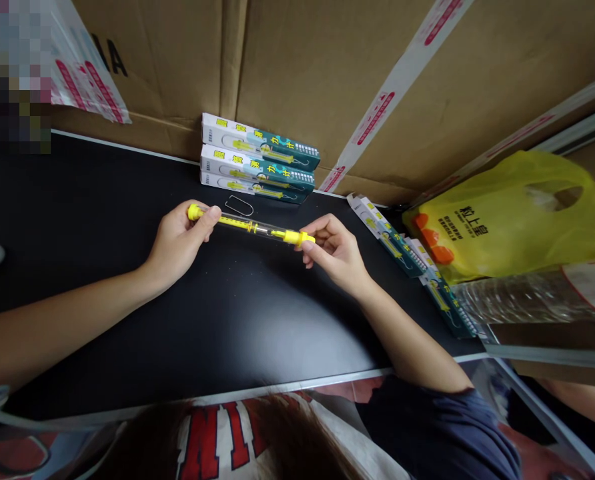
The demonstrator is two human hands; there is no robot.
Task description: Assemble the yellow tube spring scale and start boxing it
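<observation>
Hair (302,443) at bottom edge | my left fingers (210,215) grip the clear tube (253,227) at one end, my right fingers (318,253) pinch its yellow cap (306,238), above the desk (227,327) | tube seems mostly together; wire loop (242,202) lies unattached beyond.

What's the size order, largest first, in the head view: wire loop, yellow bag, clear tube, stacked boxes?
1. yellow bag
2. stacked boxes, taken together
3. clear tube
4. wire loop

Apparent size only.
</observation>
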